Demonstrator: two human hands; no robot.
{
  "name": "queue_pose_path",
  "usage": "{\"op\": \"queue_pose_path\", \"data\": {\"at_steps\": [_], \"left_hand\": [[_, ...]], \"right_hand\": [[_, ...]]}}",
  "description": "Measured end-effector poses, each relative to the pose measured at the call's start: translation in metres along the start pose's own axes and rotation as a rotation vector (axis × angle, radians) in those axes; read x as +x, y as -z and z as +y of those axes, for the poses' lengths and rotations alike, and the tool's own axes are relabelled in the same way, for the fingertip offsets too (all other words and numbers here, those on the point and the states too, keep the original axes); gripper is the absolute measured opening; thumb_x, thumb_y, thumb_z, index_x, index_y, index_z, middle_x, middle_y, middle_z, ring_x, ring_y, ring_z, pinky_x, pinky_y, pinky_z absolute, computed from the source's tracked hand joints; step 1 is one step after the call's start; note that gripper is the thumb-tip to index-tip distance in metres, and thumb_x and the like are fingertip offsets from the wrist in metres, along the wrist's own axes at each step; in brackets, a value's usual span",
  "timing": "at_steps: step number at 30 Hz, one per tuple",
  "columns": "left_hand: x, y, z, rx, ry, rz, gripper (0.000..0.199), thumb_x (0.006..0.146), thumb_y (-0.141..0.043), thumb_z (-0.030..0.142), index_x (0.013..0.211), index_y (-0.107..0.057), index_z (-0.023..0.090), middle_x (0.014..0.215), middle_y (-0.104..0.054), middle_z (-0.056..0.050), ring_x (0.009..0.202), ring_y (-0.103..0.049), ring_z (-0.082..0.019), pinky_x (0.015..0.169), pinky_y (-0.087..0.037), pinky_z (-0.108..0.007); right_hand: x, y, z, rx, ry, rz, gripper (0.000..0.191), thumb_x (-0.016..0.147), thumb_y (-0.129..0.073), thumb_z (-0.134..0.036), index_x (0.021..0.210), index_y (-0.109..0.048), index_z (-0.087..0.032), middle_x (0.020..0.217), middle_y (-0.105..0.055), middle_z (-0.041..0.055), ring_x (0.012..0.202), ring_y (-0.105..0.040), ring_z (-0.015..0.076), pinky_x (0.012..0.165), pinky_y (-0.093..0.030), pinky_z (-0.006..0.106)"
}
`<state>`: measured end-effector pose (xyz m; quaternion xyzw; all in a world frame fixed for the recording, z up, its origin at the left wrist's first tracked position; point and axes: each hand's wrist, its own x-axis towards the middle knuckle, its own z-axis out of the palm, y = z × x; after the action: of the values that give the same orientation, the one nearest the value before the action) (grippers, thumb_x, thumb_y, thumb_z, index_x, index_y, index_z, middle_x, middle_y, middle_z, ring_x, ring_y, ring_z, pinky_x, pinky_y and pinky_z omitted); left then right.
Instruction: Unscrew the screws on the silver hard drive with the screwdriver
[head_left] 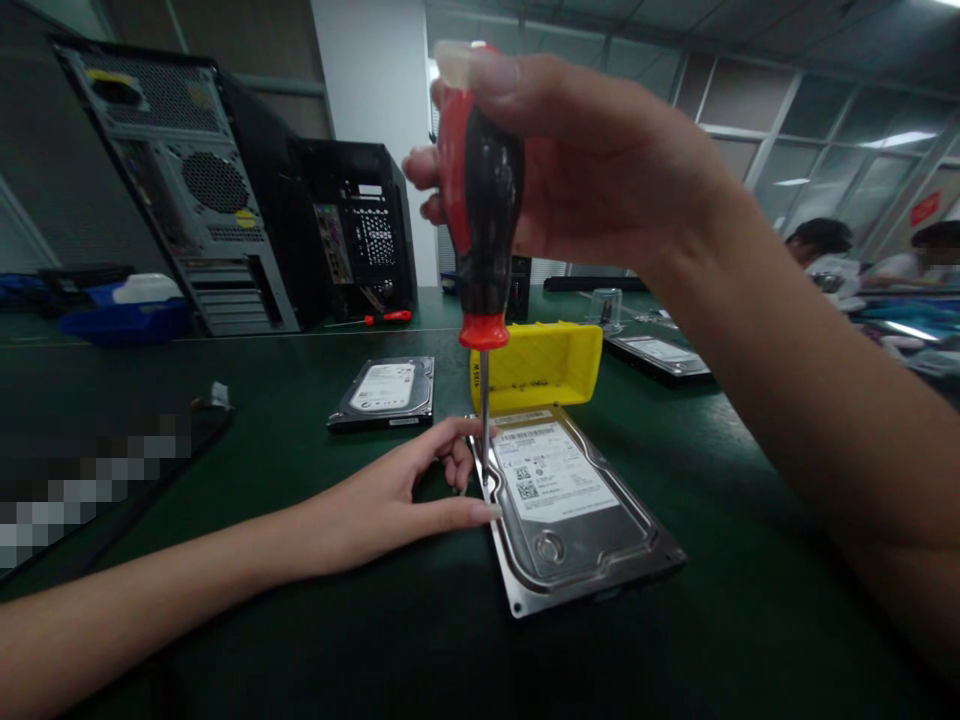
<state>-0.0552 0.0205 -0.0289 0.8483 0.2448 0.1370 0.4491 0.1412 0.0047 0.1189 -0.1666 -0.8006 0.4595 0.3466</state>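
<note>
My right hand (600,160) grips the red-and-black handle of a screwdriver (480,230) held upright. Its thin shaft runs down to the left edge of a silver hard drive (570,510) lying flat on the green table (300,620). My left hand (390,495) rests on the table beside the drive, with thumb and fingers touching the drive's left edge around the screwdriver tip.
A yellow plastic box (547,365) stands just behind the drive. A second hard drive (386,392) lies to the left, a third (660,355) at the right. Computer towers (187,190) and a small red screwdriver (386,318) are at the back. Other people sit far right.
</note>
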Motion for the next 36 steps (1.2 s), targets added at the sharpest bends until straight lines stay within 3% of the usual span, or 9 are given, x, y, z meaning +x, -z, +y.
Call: {"op": "queue_pose_path", "data": {"at_steps": [5,10,16,20,29,33,36], "left_hand": [[0.001,-0.001,-0.001,-0.003,-0.008,0.008,0.054,0.085,-0.062,0.045,0.131,-0.038,0.03,0.093,-0.044,0.003,0.1,-0.049,-0.021,0.093,-0.037,-0.037],[0.001,-0.001,0.0,0.0,0.003,0.015,0.054,0.085,-0.062,0.045,0.131,-0.039,0.03,0.093,-0.045,0.003,0.099,-0.05,-0.021,0.093,-0.038,-0.037],[0.0,-0.001,0.002,-0.01,0.012,0.006,0.055,0.085,-0.062,0.045,0.132,-0.037,0.028,0.093,-0.044,0.003,0.103,-0.049,-0.021,0.095,-0.036,-0.039],[-0.001,0.0,0.002,-0.008,0.015,-0.004,0.055,0.085,-0.062,0.045,0.131,-0.037,0.028,0.093,-0.044,0.003,0.103,-0.049,-0.021,0.096,-0.036,-0.039],[-0.001,-0.001,0.0,0.007,0.029,0.009,0.056,0.085,-0.062,0.046,0.132,-0.037,0.03,0.094,-0.045,0.004,0.103,-0.05,-0.021,0.096,-0.036,-0.038],[-0.001,0.0,0.002,0.009,0.035,0.006,0.056,0.085,-0.061,0.046,0.133,-0.036,0.03,0.094,-0.045,0.004,0.102,-0.05,-0.021,0.096,-0.036,-0.038],[0.0,0.0,0.002,0.027,0.033,-0.003,0.056,0.086,-0.061,0.045,0.133,-0.036,0.03,0.094,-0.045,0.004,0.102,-0.05,-0.021,0.096,-0.036,-0.037]], "right_hand": [[0.005,0.002,-0.003,0.049,-0.015,-0.093,0.029,0.095,-0.016,-0.018,0.11,-0.039,-0.01,0.103,-0.053,0.0029,0.09,-0.056,0.0078,0.078,-0.05,0.019],[0.008,0.003,-0.002,0.084,-0.011,-0.235,0.031,0.094,-0.009,-0.019,0.11,-0.034,-0.012,0.108,-0.049,0.0053,0.087,-0.055,0.0116,0.052,-0.039,0.012],[0.006,-0.004,0.007,-0.055,0.083,-0.108,0.024,0.093,-0.023,-0.027,0.104,-0.039,-0.012,0.092,-0.052,-0.0002,0.079,-0.059,0.0054,0.046,-0.036,0.004],[0.007,-0.002,0.011,-0.28,0.119,-0.097,0.034,0.092,-0.03,-0.038,0.093,-0.049,-0.009,0.08,-0.051,-0.0018,0.066,-0.054,0.0019,0.04,-0.031,0.004],[0.006,-0.008,0.006,-0.142,0.097,-0.056,0.027,0.092,-0.032,-0.029,0.108,-0.044,-0.011,0.086,-0.058,-0.0047,0.076,-0.059,0.0031,0.044,-0.037,0.004],[0.006,-0.005,0.001,-0.032,0.044,-0.175,0.025,0.095,-0.019,-0.025,0.109,-0.036,-0.014,0.096,-0.056,-0.0023,0.087,-0.06,0.0077,0.05,-0.042,0.008],[0.006,-0.003,-0.003,0.012,0.025,-0.251,0.038,0.094,-0.001,-0.023,0.109,-0.036,-0.014,0.101,-0.052,-0.0003,0.091,-0.059,0.0084,0.053,-0.042,0.008]]}}
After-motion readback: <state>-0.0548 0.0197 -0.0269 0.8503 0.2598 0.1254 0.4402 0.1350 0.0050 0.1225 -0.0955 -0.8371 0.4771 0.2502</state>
